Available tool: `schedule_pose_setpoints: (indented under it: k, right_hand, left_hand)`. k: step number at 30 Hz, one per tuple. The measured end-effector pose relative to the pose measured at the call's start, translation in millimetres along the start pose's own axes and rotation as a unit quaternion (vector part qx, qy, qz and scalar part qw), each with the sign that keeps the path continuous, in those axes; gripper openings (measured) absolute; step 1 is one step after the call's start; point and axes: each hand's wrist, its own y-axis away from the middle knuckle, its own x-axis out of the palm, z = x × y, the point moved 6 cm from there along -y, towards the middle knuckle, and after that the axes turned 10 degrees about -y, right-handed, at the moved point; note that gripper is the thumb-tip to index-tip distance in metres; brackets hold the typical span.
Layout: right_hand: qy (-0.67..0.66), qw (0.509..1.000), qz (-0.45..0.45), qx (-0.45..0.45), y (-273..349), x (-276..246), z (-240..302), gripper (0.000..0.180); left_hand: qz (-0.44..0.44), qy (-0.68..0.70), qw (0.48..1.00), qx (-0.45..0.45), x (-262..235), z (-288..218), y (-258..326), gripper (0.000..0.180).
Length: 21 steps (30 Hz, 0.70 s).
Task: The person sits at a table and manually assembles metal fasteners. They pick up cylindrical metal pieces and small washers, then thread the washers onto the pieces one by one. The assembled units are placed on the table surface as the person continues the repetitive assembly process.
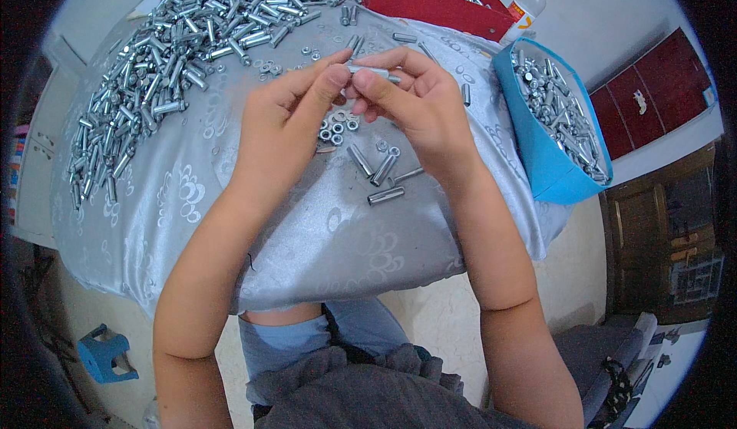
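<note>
Over the table, in front of my body, a shiny metal expansion bolt point(376, 70) lies roughly level between both hands. My right hand point(430, 103) is closed, its thumb and forefinger gripping the bolt along its shaft. At the bolt's left end, the thumb and forefinger of my left hand point(284, 107) are pinched together; whether a nut or washer sits between them is hidden. Just below the fingers is a small cluster of hex nuts point(336, 130) and washers. Several loose metal sleeves and bolts point(385, 195) lie nearer to me, below my right hand.
A large heap of expansion bolts point(165, 68) covers the table's left and far side. A red box point(437, 8) of metal parts stands at the back, beside a white bottle point(528, 11). On the right is a blue fabric bin point(564, 179) full of bolts. A patterned silver cloth point(345, 252) covers the table.
</note>
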Motion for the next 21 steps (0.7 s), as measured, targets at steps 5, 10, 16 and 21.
schedule_pose_setpoints:
  k: [5,10,16,21]
  right_hand:
    - [0.086,0.996,0.004,-0.034,-1.5,2.5,0.4,0.026]
    - [-0.056,0.997,-0.055,0.010,0.4,-1.4,-1.0,0.021]
    - [0.003,0.999,-0.036,-0.010,0.1,-0.8,0.2,0.016]
    - [0.127,0.989,-0.020,-0.073,2.7,1.7,8.7,0.012]
  left_hand:
    - [0.006,-0.053,0.999,-0.011,0.0,2.7,2.5,0.028]
    - [-0.006,-0.044,0.999,-0.007,-6.3,-1.6,-2.4,0.024]
    - [0.039,-0.014,0.998,-0.041,-5.1,1.1,-4.5,0.024]
    - [0.087,0.012,0.986,-0.143,0.2,-0.9,3.8,0.023]
